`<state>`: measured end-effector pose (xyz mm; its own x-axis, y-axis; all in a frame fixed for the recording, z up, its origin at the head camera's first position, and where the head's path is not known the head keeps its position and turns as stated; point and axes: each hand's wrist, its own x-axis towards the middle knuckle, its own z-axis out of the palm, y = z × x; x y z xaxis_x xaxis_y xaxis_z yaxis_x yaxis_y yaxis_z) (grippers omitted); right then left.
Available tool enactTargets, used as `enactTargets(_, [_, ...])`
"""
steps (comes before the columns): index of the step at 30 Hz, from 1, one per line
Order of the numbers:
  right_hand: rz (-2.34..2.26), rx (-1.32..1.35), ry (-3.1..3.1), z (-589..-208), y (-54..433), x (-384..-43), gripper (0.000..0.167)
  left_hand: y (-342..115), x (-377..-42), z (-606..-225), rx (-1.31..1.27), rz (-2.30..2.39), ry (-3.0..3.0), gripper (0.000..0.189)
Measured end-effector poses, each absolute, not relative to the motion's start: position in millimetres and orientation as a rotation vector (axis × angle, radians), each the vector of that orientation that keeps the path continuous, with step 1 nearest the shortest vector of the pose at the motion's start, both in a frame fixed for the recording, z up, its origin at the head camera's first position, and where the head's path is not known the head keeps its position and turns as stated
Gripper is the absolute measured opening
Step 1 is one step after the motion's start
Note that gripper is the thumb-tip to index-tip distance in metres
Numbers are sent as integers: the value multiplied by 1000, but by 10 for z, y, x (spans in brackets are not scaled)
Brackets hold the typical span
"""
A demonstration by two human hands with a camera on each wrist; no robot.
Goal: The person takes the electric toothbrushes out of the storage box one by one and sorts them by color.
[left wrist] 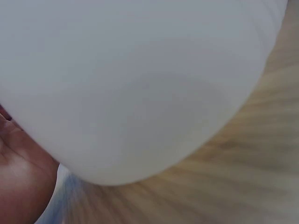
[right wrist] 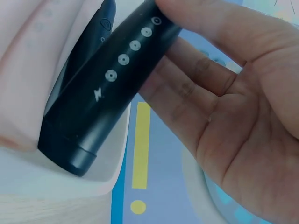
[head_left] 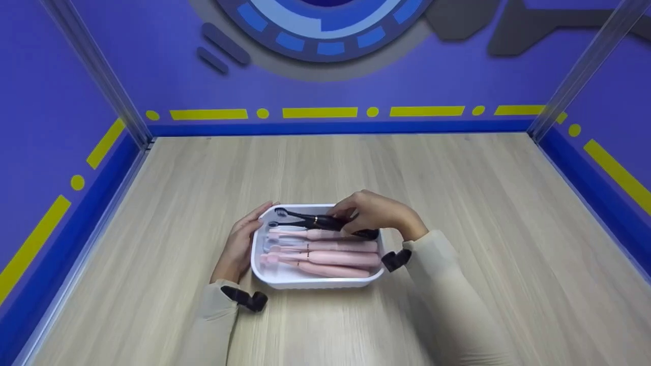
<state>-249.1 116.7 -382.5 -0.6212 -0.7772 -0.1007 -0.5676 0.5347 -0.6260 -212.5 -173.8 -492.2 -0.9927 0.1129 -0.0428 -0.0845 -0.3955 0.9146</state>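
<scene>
A white plastic tray [head_left: 277,282] holds several pink electric toothbrushes [head_left: 346,258] and two black ones, their heads toward the left end. My right hand [head_left: 379,211] reaches in over the far right side. Its thumb and fingers pinch the handle of a black electric toothbrush [right wrist: 107,84], which shows a column of round marks and a lightning symbol. Another black electric toothbrush [right wrist: 105,23] lies beside it, partly hidden. My left hand [head_left: 241,244] holds the tray's left end, thumb near the rim. In the left wrist view, the tray wall [left wrist: 131,93] covers most of that hand.
The tray sits on a light wood-grain table [head_left: 203,178]. Blue walls [head_left: 325,91] with yellow marks stand behind and at both sides. Metal corner posts [head_left: 101,71] rise at the back. Small black cameras [head_left: 396,260] are strapped to both wrists.
</scene>
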Motion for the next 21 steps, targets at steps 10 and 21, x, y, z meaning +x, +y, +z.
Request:
enactTargets(10, [-905, -1100, 2422, -3813, 1260, -2506, 42, -1741, -2119, -4911, 20, 2531, 1650, 49])
enactTargets(21, [-1059, -1122, 2424, -3791, 1385, -2522, 42, -1739, -2119, -4921, 18, 2511, 1678, 49])
